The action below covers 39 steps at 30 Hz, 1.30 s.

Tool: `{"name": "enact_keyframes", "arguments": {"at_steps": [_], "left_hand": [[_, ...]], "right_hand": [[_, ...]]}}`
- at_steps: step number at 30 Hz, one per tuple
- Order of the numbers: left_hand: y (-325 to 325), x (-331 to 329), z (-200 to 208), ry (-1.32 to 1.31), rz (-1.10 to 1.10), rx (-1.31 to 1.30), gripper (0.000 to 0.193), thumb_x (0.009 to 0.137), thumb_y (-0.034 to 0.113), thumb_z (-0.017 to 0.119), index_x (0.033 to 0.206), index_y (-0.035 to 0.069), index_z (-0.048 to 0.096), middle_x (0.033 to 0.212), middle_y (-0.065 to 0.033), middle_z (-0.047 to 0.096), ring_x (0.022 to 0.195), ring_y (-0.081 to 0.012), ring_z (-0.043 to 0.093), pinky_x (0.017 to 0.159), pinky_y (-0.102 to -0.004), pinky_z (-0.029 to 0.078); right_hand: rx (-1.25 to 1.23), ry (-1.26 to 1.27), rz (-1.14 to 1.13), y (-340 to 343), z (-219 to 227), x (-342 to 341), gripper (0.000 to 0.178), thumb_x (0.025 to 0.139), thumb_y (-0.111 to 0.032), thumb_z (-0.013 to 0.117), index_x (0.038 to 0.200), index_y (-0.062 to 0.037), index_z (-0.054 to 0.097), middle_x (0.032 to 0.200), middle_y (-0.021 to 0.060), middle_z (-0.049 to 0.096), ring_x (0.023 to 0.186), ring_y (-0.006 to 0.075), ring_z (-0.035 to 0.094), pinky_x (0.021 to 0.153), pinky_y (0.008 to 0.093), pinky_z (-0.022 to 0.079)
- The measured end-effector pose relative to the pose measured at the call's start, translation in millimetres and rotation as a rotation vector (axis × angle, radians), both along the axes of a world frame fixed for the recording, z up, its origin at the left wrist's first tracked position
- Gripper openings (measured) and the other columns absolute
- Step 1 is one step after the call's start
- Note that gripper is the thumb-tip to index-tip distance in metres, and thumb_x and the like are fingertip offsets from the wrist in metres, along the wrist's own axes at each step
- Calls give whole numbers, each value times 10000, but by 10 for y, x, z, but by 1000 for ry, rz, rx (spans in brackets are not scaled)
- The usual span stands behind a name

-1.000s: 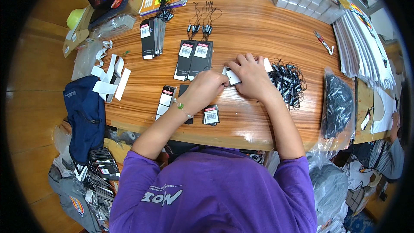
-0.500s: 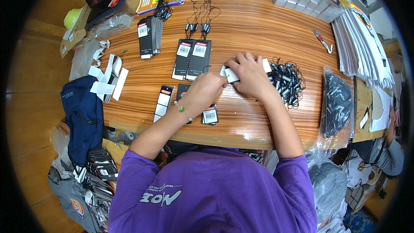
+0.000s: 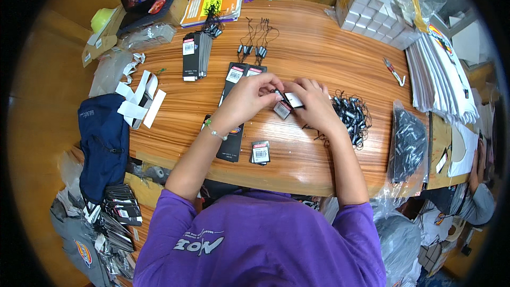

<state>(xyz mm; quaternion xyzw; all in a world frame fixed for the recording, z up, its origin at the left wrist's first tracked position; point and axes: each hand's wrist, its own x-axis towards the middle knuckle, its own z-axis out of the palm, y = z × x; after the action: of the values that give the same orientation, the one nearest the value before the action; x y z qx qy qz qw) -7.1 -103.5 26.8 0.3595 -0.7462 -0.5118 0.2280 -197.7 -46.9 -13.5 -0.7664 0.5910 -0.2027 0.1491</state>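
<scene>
My left hand (image 3: 256, 94) reaches over the table's middle, thumb and fingertips pinched at the edge of a small black hang tag (image 3: 282, 110) with a red strip. Facing it, my right hand (image 3: 312, 102) has its fingers bent round a white-backed tag (image 3: 294, 100). The two tags meet between my hands; whether a cord passes through them is hidden. Just right of my right hand lies a heap of black string loops (image 3: 351, 118). Below my left hand are long black tags (image 3: 230, 146) and a small stack of labelled tags (image 3: 260, 153). Long tags (image 3: 234, 76) with cords lie partly behind my left hand.
A fanned tag stack (image 3: 196, 56) and a notebook (image 3: 212, 8) lie at the back left. White paper strips (image 3: 141, 98) are at left. Small white boxes (image 3: 374, 8), folded white garments (image 3: 441, 69), snips (image 3: 394, 70) and a bag of black loops (image 3: 409, 141) occupy the right.
My left hand has risen from the table and turned, its fingertips now at the small black tag. My right hand has tilted its white tag up. The view has shifted slightly.
</scene>
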Motion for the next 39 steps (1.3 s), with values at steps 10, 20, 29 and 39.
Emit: {"name": "enact_keyframes", "arguments": {"at_steps": [10,20,29,39], "left_hand": [[-137,-294,119,37,53,-574,301,778,165,650,1070,97,627,1040,-92,577,1027,-228,513,913,-327,385],[129,-287,-249,405,86,-237,526,848,334,604,1199,26,363,1112,-156,494,1119,-252,460,946,-358,359],[240,-246,-135,649,48,182,198,861,16,561,1047,4,497,871,-23,576,776,-55,552,677,-195,449],[40,103,-175,492,23,221,240,846,25,574,1083,3,548,884,-20,592,842,-67,575,737,-197,473]], "right_hand": [[312,-1084,-51,-109,34,-40,233,916,-205,511,974,0,606,947,52,633,876,114,565,821,247,421],[247,-1494,-86,-52,485,69,238,922,-207,491,958,-14,625,838,15,606,786,83,531,746,232,422],[161,-1529,-139,-37,652,299,229,925,-215,492,977,-21,603,824,-11,547,752,67,485,702,209,402],[138,-1761,151,-554,750,130,212,962,-219,381,861,-61,481,722,46,484,721,163,474,708,308,413]]}}
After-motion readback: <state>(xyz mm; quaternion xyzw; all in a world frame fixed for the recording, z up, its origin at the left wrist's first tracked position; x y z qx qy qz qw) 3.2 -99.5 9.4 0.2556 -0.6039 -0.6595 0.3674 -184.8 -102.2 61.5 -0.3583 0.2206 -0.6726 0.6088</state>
